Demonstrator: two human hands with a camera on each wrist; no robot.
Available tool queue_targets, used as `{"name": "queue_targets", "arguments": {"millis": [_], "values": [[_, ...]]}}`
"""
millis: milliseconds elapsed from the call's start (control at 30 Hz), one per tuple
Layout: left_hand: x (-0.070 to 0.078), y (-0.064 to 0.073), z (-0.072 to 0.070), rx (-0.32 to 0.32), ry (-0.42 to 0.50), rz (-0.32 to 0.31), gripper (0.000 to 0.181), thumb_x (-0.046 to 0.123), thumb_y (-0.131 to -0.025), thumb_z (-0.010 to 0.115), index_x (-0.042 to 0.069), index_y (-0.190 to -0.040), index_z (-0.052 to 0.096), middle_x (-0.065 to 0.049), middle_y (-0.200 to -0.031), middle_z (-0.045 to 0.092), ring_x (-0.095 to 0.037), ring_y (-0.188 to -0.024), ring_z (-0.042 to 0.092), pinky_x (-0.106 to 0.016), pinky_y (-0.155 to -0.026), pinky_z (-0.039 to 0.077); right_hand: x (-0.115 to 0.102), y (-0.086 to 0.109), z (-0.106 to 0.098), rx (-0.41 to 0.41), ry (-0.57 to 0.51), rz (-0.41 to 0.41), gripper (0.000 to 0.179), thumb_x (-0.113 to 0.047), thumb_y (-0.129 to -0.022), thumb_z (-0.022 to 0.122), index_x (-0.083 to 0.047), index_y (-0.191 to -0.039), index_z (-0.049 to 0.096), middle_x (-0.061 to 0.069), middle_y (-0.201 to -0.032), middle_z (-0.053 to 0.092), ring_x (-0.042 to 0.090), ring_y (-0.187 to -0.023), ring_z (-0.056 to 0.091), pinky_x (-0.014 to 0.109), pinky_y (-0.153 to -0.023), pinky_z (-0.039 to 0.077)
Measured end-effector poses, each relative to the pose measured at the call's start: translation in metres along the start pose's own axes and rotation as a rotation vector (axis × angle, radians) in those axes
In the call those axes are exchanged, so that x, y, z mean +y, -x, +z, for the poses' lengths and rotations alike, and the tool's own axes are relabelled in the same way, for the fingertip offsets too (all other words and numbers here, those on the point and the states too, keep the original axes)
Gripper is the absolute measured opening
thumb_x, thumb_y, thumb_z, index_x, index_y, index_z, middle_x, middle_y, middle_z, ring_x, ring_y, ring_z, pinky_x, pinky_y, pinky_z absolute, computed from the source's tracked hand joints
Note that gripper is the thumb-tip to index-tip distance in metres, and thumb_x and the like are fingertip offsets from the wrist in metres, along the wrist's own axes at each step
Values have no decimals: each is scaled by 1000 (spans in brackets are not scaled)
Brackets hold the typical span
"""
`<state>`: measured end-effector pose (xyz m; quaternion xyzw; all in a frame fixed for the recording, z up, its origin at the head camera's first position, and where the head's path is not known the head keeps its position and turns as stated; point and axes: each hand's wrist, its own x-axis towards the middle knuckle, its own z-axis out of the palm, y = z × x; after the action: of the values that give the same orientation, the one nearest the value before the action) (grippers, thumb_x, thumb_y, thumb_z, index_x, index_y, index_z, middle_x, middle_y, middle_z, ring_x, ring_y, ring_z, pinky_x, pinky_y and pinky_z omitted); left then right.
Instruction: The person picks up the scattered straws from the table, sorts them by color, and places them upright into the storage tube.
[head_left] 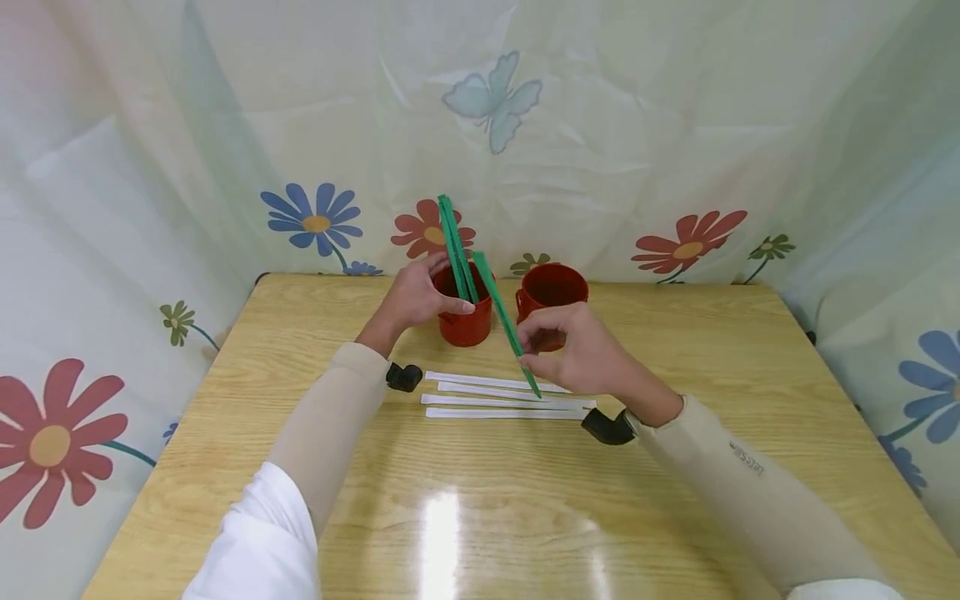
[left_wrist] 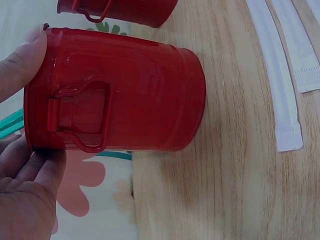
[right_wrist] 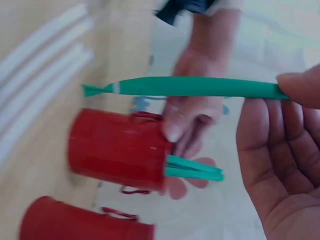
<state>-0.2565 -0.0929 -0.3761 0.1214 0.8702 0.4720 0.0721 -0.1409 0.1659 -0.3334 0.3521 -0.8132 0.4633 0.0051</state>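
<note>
My left hand [head_left: 415,293] holds a small red metal bucket [head_left: 465,327] at its rim, thumb on one side and fingers on the other. Wire handles fold down on the bucket's side in the left wrist view. Several slim green sticks [head_left: 456,250] stand in this bucket, leaning left. In the air to its right, my right hand [head_left: 579,350] pinches another green stick [right_wrist: 200,86] between thumb and fingers. This stick slants in the head view; its free end narrows at a pale band, then flares. A second red bucket [head_left: 553,285] stands behind my right hand.
Several long, narrow white paper packets [head_left: 502,412] lie side by side on the wooden table [head_left: 360,500] in front of the buckets. Their ends are crimped. A flower-printed curtain [head_left: 600,150] hangs close behind the table's back edge.
</note>
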Motion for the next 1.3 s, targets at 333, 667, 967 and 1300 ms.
{"name": "queue_targets", "arguments": {"millis": [333,667,967,1300], "values": [[-4,3,-6,6,-1,10,83,26,-83,90,24,-155,51,-2,-160,53,-29,-154,40,-52,-117,48,-11,-56,-5,244,-106,38,6,8,-84,76,7,-89,72,15,-82,68,13,-70,67,20,-72,60],[-1,-1,-5,3,35,17,88,27,-81,91,20,-157,47,-2,-156,57,-26,-150,45,-49,-122,43,4,-102,-8,386,-109,82,7,0,-88,78,6,-90,73,12,-82,70,18,-75,65,22,-77,62],[-1,-1,-1,-11,38,-8,85,22,-85,88,20,-158,46,-1,-157,56,-27,-150,45,-49,-119,46,13,-122,-3,417,-67,137,8,-5,-88,79,2,-91,75,17,-86,72,21,-78,66,26,-78,61],[-1,-1,-1,-25,9,-18,90,27,-85,88,19,-161,40,-1,-160,52,-29,-152,42,-50,-121,44,30,-130,10,376,-22,199,11,-6,-91,78,3,-97,77,19,-90,75,25,-80,69,30,-76,62]]}}
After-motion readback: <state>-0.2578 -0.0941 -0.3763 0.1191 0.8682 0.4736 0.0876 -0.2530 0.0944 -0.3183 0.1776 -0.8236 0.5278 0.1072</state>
